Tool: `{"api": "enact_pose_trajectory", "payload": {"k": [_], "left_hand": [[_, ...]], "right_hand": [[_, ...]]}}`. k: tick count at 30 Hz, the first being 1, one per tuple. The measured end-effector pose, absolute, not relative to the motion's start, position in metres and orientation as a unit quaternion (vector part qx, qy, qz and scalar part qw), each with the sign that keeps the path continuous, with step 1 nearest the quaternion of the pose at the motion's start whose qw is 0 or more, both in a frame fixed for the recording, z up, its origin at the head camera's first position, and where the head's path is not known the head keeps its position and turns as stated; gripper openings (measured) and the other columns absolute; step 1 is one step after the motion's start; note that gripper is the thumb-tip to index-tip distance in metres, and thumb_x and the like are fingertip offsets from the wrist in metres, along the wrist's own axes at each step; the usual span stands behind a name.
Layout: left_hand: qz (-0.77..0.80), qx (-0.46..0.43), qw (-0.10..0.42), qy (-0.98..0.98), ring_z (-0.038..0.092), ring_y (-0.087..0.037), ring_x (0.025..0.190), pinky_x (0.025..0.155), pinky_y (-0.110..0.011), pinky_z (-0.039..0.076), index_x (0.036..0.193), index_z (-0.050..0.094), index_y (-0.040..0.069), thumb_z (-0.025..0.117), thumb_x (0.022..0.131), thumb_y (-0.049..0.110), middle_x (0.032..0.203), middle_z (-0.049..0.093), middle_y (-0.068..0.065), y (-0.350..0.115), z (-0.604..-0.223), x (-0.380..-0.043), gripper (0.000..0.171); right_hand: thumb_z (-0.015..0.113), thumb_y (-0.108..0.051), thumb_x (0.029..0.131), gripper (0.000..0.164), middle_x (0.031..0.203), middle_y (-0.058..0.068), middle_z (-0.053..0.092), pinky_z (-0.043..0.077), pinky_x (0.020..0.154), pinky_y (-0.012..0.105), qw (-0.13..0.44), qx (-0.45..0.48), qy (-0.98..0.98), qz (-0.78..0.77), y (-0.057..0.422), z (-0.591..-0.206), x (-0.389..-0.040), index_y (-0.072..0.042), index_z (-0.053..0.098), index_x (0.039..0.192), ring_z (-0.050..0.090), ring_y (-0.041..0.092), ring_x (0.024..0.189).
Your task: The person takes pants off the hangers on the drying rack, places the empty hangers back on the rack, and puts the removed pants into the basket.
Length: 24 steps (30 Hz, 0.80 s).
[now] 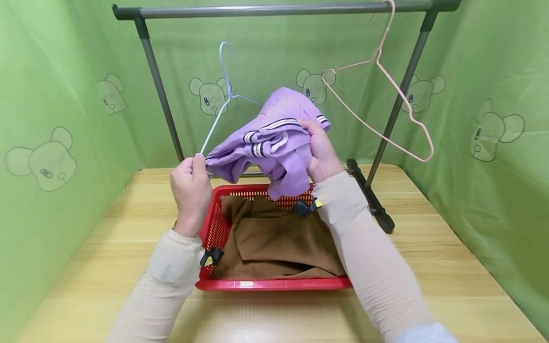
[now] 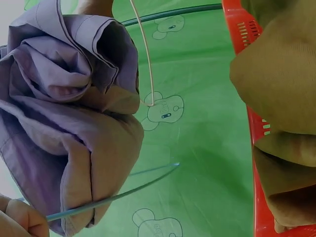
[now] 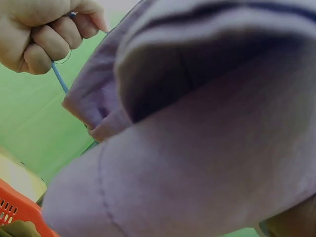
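My left hand grips a lower corner of a light blue clothes hanger, its hook pointing up. A bunched purple garment with black-and-white striped trim lies across part of the hanger and hides its right side. The garment's left edge meets my left thumb; I cannot tell whether it is pinched too. From the right, my right hand holds the garment, its fingers mostly behind the cloth. In the right wrist view the purple cloth fills most of the picture, and the left hand curls round the hanger.
Below the hands, a red plastic basket holds folded brown cloth. A grey rack bar spans the back, with a pink hanger hooked on its right part. The rack's black foot stands right of the basket.
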<state>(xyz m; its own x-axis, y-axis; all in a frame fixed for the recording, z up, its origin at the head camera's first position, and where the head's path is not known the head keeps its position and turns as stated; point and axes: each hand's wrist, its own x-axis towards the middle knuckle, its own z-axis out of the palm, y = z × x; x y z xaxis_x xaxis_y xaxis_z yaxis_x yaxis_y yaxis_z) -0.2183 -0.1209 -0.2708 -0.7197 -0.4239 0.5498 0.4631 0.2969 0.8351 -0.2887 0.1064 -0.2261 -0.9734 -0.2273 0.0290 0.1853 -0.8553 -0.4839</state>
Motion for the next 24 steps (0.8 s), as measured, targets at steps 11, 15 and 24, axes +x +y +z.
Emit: {"api": "enact_pose_trajectory", "payload": {"k": [11,15,24], "left_hand": [[-0.594,-0.012,0.37,-0.714,0.024,-0.005,0.043,0.04,-0.022,0.014,0.053,0.032,0.016,0.049,0.095,0.012,0.047,0.028,0.006,-0.129,-0.27,-0.219,0.046],[-0.593,-0.007,0.369,-0.716,0.024,-0.005,0.043,0.04,-0.021,0.014,0.052,0.032,0.015,0.049,0.095,0.012,0.047,0.028,0.006,-0.131,-0.269,-0.22,0.046],[-0.599,-0.004,0.365,-0.712,0.024,-0.005,0.043,0.04,-0.021,0.014,0.052,0.033,0.016,0.049,0.096,0.012,0.046,0.028,0.006,-0.134,-0.268,-0.221,0.047]], "right_hand": [[0.044,-0.004,0.1,0.014,0.086,0.017,0.066,0.057,0.07,0.027,0.101,-0.038,0.237,-0.965,0.106,-0.223,-0.285,0.006,0.054,0.098,0.067,0.025,0.074],[0.044,-0.004,0.1,0.014,0.086,0.017,0.066,0.057,0.069,0.027,0.1,-0.038,0.233,-0.967,0.106,-0.222,-0.284,0.006,0.054,0.098,0.067,0.025,0.074],[0.042,-0.003,0.1,0.014,0.085,0.016,0.065,0.056,0.069,0.027,0.101,-0.047,0.232,-0.966,0.105,-0.22,-0.282,0.006,0.053,0.097,0.066,0.024,0.074]]}}
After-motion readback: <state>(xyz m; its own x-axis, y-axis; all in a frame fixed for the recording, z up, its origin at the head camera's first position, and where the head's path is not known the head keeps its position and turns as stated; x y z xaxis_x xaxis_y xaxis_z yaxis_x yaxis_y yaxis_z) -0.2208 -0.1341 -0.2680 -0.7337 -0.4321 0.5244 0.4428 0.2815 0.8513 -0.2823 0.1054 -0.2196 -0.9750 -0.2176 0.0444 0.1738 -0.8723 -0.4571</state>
